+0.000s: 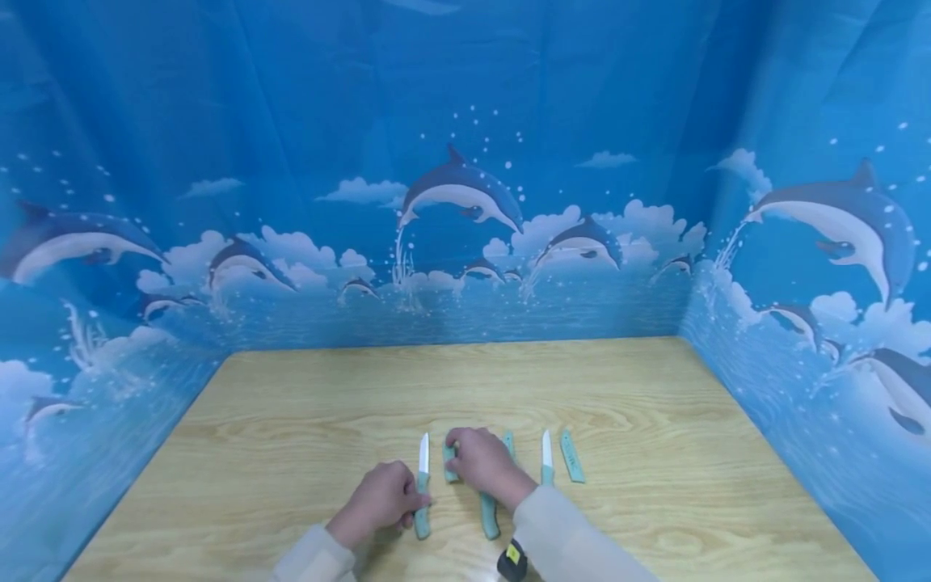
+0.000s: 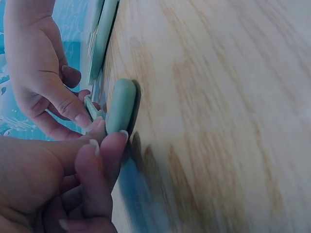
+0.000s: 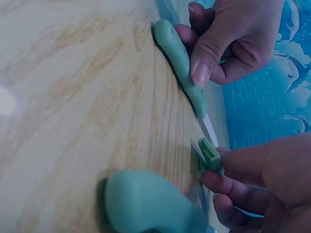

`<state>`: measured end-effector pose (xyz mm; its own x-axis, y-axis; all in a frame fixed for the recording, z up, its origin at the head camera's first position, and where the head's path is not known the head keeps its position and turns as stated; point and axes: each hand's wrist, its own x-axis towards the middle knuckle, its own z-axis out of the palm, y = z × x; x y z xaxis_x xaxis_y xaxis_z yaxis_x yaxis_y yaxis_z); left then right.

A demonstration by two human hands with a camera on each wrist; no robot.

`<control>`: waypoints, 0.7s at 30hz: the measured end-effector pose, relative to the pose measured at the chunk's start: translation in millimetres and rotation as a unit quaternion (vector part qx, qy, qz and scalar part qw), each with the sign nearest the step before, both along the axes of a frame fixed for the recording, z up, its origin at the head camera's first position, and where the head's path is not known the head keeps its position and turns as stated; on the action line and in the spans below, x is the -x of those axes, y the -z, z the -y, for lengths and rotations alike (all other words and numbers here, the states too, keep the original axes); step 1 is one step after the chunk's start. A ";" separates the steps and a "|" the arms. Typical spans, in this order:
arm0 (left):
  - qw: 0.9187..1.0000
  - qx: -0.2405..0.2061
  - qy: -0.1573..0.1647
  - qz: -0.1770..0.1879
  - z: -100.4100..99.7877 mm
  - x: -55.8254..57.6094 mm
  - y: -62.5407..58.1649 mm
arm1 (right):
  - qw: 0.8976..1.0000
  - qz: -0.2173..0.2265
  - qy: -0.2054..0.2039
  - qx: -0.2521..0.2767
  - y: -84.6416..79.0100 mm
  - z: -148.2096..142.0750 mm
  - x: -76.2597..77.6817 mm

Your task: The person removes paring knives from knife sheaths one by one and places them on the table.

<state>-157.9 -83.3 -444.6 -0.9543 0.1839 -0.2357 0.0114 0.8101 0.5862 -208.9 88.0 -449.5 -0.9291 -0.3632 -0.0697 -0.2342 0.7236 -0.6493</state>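
A small paring knife with a pale green handle (image 1: pixel 423 519) lies on the table, its bare blade (image 1: pixel 424 451) pointing away. My left hand (image 1: pixel 381 497) pinches that handle between thumb and fingers. Just right of the blade, my right hand (image 1: pixel 486 461) holds a green blade sheath (image 1: pixel 448 466) by its sides. In the right wrist view the open end of the sheath (image 3: pixel 209 154) shows near the knife's blade. Under my right forearm lies a second green-handled knife (image 1: pixel 490 517), its blade hidden by the hand. Behind the hand, part of another sheath (image 1: pixel 508 441) shows.
Farther right lie a third knife (image 1: pixel 547 459), partly covered by the sleeve, and its neighbouring green sheath (image 1: pixel 572 457). A black object with a yellow label (image 1: pixel 512 560) sits by the right sleeve. A blue dolphin-print curtain (image 1: pixel 465 307) surrounds the wooden table (image 1: pixel 305 404).
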 end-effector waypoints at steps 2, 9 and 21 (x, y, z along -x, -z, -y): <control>1.000 0.003 -0.003 0.006 -0.3 0.2 -0.2 | 1.000 -0.004 -0.001 -0.007 -0.4 0.6 -0.5; 1.000 0.001 -0.009 0.019 -1.2 0.7 -1.3 | 0.999 -0.031 -0.008 -0.039 1.3 1.2 0.8; 0.999 -0.009 -0.011 0.032 -0.5 1.9 -0.8 | 0.997 -0.053 -0.013 -0.053 4.0 0.2 0.8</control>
<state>-159.9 -82.8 -443.7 -0.9410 0.1676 -0.2939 -0.0448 0.7993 0.5992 -209.6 87.8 -453.6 -0.9237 -0.3829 -0.0115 -0.3164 0.7795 -0.5406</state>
